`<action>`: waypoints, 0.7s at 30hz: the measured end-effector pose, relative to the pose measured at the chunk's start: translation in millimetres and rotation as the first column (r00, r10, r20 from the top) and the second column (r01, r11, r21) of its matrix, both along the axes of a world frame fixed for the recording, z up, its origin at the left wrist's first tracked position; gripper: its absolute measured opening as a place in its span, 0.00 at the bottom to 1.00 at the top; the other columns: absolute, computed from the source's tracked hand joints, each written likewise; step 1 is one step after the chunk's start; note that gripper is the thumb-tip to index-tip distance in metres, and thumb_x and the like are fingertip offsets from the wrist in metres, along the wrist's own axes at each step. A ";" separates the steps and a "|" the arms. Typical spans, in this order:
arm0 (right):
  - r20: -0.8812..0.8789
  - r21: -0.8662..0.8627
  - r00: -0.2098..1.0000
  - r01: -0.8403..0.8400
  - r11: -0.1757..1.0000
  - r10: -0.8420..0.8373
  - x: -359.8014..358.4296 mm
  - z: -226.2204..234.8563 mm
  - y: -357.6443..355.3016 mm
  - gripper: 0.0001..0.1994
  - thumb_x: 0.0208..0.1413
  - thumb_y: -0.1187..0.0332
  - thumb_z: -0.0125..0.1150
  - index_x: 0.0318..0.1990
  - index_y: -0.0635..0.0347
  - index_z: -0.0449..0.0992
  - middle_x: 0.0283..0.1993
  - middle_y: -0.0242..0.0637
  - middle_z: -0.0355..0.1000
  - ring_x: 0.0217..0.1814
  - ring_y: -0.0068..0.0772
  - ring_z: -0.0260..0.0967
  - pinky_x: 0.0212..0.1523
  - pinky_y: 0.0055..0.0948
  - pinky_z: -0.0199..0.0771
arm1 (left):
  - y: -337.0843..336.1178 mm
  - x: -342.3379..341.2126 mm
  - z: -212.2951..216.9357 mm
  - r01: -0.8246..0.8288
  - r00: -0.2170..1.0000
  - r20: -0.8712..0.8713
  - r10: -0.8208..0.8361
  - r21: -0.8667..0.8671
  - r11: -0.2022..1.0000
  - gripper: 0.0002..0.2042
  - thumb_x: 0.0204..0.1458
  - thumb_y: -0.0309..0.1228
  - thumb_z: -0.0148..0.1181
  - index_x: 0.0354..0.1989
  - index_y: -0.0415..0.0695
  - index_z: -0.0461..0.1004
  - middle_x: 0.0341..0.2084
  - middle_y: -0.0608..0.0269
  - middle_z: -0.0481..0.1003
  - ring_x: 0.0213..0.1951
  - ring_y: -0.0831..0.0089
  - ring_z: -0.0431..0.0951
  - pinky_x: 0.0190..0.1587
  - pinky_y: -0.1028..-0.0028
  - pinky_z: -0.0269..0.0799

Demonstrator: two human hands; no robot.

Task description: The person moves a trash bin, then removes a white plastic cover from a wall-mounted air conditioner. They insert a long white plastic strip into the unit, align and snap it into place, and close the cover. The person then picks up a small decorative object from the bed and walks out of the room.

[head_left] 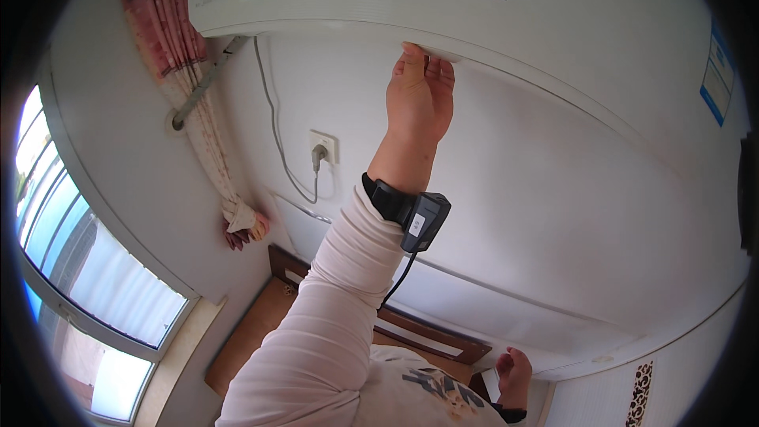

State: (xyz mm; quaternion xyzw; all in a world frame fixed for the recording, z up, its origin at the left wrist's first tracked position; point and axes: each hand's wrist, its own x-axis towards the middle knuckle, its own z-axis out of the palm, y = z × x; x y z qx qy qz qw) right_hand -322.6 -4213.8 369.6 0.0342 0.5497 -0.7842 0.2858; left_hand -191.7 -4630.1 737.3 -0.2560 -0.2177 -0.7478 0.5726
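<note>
A white wall-mounted air conditioner (356,8) with a dark display strip spans the top of the view. My left hand (421,95) reaches up to its lower edge. The thumb is against the edge, and the other fingers curl in under it, their tips partly hidden. A black strap with a small black device (425,221) sits on my left wrist, and a cable hangs from it. My right hand (514,372) is held low at the right, its fingers curled in, with nothing visible in them.
A grey cord runs from the air conditioner to a plug in a wall socket (322,147). A tied red-and-cream curtain (198,111) hangs beside a pipe (207,83). At the left is a barred window (103,277). Brown wooden furniture (257,324) stands below.
</note>
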 end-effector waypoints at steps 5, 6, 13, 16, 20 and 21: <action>0.051 0.018 0.998 0.029 0.999 -0.030 5.4 9.4 -3.2 0.03 0.52 0.71 0.58 0.33 0.59 0.73 0.24 0.31 0.70 0.24 0.27 0.69 0.25 0.25 0.71 | -3.6 -3.2 -0.4 -0.007 1.000 -0.013 0.007 0.017 1.000 0.17 0.55 0.43 0.56 0.44 0.43 0.65 0.40 0.69 0.69 0.42 0.78 0.68 0.48 0.79 0.66; 0.074 0.055 0.995 0.066 0.996 -0.070 6.3 10.9 -4.2 0.03 0.52 0.71 0.58 0.33 0.60 0.73 0.24 0.32 0.70 0.24 0.27 0.69 0.25 0.25 0.72 | -5.2 -3.7 -1.1 -0.009 1.000 -0.018 0.009 0.013 1.000 0.16 0.56 0.42 0.55 0.43 0.43 0.66 0.39 0.69 0.69 0.42 0.78 0.68 0.48 0.78 0.67; 0.070 0.010 0.997 -0.020 1.000 0.019 3.8 1.1 -2.2 0.07 0.53 0.70 0.59 0.38 0.63 0.75 0.28 0.36 0.73 0.30 0.28 0.71 0.36 0.25 0.74 | -18.4 -0.4 -10.5 -0.005 1.000 -0.001 0.005 -0.032 0.999 0.11 0.60 0.38 0.50 0.39 0.42 0.69 0.37 0.63 0.70 0.41 0.71 0.71 0.52 0.69 0.70; 0.070 0.027 0.997 -0.033 0.999 0.031 3.1 -6.9 4.8 0.08 0.56 0.68 0.56 0.39 0.63 0.75 0.30 0.35 0.74 0.31 0.26 0.72 0.37 0.24 0.74 | -16.8 -0.2 -9.3 -0.116 0.993 0.028 0.118 -0.059 0.991 0.13 0.60 0.38 0.50 0.38 0.39 0.68 0.37 0.58 0.69 0.42 0.65 0.71 0.55 0.65 0.69; 0.087 0.060 0.995 -0.056 0.997 0.051 3.7 -10.2 8.1 0.07 0.57 0.68 0.55 0.39 0.61 0.74 0.30 0.33 0.74 0.32 0.26 0.72 0.37 0.24 0.74 | -13.0 -0.5 -3.7 -0.222 0.971 0.089 0.221 0.001 0.975 0.13 0.61 0.37 0.47 0.41 0.38 0.66 0.41 0.56 0.67 0.46 0.64 0.69 0.56 0.64 0.68; 0.071 0.036 0.996 -0.064 0.997 0.061 3.7 -10.1 8.2 0.07 0.57 0.68 0.55 0.39 0.61 0.74 0.30 0.33 0.73 0.32 0.26 0.73 0.37 0.25 0.74 | -12.1 -1.0 -2.8 -0.229 0.969 0.097 0.227 0.012 0.973 0.13 0.61 0.37 0.47 0.41 0.38 0.66 0.41 0.56 0.67 0.46 0.64 0.69 0.56 0.64 0.68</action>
